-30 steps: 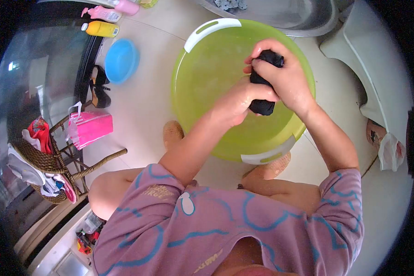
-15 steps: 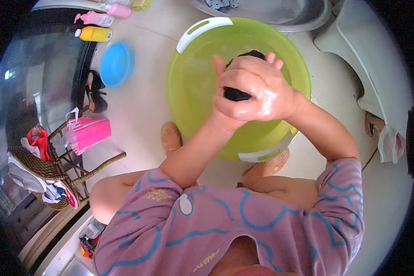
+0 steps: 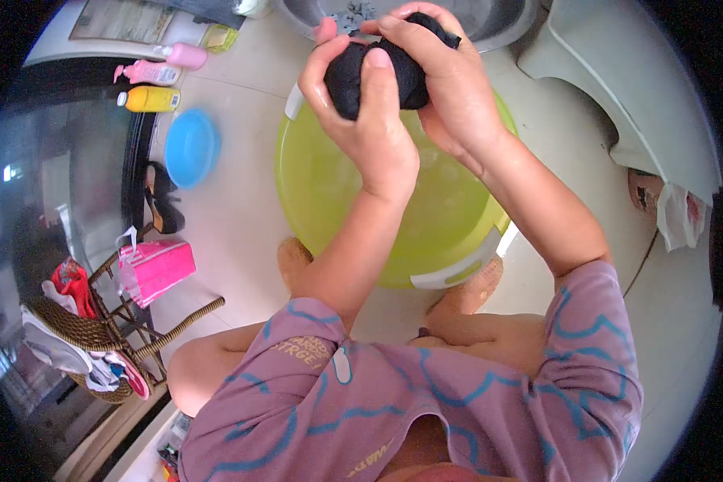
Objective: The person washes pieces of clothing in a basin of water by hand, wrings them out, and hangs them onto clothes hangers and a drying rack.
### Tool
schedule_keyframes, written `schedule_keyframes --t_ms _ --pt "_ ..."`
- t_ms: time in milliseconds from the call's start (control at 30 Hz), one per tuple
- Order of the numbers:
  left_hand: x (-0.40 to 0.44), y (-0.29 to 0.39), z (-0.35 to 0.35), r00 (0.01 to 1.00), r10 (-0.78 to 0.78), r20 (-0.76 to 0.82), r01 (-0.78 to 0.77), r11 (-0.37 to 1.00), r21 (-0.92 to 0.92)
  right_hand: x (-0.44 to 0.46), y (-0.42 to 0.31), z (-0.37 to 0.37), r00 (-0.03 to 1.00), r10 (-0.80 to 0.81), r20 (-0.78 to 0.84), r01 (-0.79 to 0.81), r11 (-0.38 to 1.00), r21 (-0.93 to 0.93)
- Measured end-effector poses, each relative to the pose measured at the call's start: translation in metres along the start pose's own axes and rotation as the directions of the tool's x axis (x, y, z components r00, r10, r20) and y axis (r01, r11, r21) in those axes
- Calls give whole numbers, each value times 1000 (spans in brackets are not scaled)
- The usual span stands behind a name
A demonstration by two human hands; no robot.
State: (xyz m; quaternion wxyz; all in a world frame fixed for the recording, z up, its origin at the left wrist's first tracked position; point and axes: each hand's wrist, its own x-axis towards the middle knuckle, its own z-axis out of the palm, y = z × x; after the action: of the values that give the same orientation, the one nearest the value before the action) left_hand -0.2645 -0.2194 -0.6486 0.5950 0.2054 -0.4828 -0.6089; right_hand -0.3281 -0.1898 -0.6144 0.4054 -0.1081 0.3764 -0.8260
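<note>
Black cloth bundle in a two-handed grip. The bundle lies between the palms, ahead of both wrists, its long axis oblique: one end near and to the left, the other farther off and to the right. The left hand is closed around the near end, its thumb along the cloth; the right hand grips the far end. Both hands touch the bundle, so neither is nearer. It appears over the far side of the green tub, toward the metal basin; its height above them cannot be told.
</note>
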Motion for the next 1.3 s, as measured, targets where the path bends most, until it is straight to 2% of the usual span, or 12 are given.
schedule_keyframes --t_ms 133,233,300,500,733,967,1067,1133,1167,1200,1267,1300 --pt "-3 12 -12 855 342 390 -486 789 374 -10 -5 -15 991 110 70 -117 988 104" --pt "-4 35 -14 617 422 664 -704 674 226 -18 -11 -28 954 180 240 -197 979 48" --pt "-8 40 -7 484 425 765 -735 672 91 -27 -16 -28 881 379 285 -418 904 92" --pt "-30 61 -24 87 134 987 -676 736 -40 -31 1 -51 648 629 429 -624 762 -173" --pt "-49 41 -40 -245 -46 968 -657 743 -131 -39 19 -54 577 750 324 -575 654 -490" --pt "-48 9 -43 -708 -167 686 -521 779 -348 -32 46 -61 636 701 322 -170 535 -827" --pt "-54 -6 -50 -786 -242 568 -542 712 -446 -28 64 -73 711 638 296 -107 514 -851" --pt "-36 -9 -49 -597 -19 802 -620 645 -446 -18 42 -70 742 647 176 -404 641 -652" --pt "-28 -7 -50 -327 113 938 -736 592 -328 -13 25 -66 783 618 65 -499 688 -527" --pt "-23 -5 -50 -47 282 958 -816 542 -200 -1 20 -70 852 520 64 -442 779 -445" --pt "-33 -15 -42 411 250 877 -636 767 79 5 15 -79 974 42 225 125 726 -677" --pt "-37 -3 -40 589 150 794 -492 846 205 9 16 -84 960 -55 274 237 676 -698"
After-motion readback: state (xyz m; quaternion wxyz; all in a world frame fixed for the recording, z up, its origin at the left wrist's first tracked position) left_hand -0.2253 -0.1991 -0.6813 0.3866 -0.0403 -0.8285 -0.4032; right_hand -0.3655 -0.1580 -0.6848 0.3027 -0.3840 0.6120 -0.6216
